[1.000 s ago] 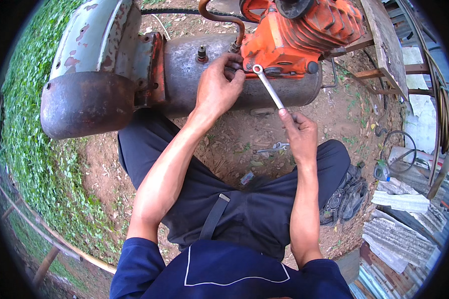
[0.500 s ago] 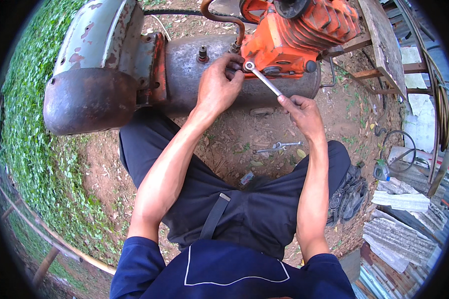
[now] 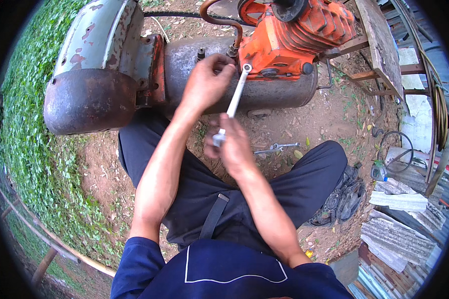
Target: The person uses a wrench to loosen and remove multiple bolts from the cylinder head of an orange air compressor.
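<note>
got a silver wrench (image 3: 237, 94) in the right hand (image 3: 237, 148), with fingers wrapped around its lower end (kinda blurry there). runs steeply up and a bit to the right, ring end pointing at the lower left corner of the orange pump (image 3: 277, 47). can't tell if touching. got the left hand (image 3: 207, 82) just beside that ring end, thumb and fingers curled close, can't tell if pinching anything. all outdoors btw: leaf-littered dirt (image 3: 317, 119) with loose wrenches (image 3: 277, 148), dark metal tank (image 3: 279, 94) under the pump, greenery (image 3: 30, 94) off left, corrugated sheets (image 3: 399, 239) off right.
</note>
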### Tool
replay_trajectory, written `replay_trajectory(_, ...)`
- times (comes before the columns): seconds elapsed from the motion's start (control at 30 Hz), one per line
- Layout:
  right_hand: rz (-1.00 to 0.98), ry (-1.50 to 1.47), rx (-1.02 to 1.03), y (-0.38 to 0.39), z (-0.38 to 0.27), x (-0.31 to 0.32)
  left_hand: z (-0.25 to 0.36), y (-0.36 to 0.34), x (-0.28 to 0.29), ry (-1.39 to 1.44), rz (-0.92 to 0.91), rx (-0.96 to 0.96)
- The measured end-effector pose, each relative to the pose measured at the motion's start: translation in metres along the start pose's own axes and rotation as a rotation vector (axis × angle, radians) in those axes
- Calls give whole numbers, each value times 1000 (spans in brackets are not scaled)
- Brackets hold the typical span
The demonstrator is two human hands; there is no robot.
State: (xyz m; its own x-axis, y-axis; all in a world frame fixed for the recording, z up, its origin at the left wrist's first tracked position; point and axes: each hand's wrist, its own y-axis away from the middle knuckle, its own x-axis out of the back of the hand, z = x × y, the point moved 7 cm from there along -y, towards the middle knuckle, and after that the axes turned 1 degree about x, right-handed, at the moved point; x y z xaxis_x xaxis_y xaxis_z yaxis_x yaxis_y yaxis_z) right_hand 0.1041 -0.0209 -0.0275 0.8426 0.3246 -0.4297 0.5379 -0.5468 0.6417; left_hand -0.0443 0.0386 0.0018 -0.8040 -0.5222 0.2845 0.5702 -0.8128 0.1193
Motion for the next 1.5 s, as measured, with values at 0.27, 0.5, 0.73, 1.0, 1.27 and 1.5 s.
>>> replay_trajectory(0.27,-184,-137,-17,19,-18,1,-4,6,28,109,-53,123)
replay_trajectory(0.5,88,577,10,16,-82,92,-9,0,13,16,-48,86)
replay_trajectory(0.73,-63,903,-9,-18,-140,112,-12,-3,8,-59,-57,61)
replay_trajectory(1.0,-142,933,-127,-34,-143,124,-9,-3,6,-112,-65,51)
replay_trajectory(1.27,83,331,-49,6,-30,54,-16,-2,13,-64,-18,64)
replay_trajectory(1.5,-25,-319,-5,-22,8,-47,-6,-1,22,118,-115,122)
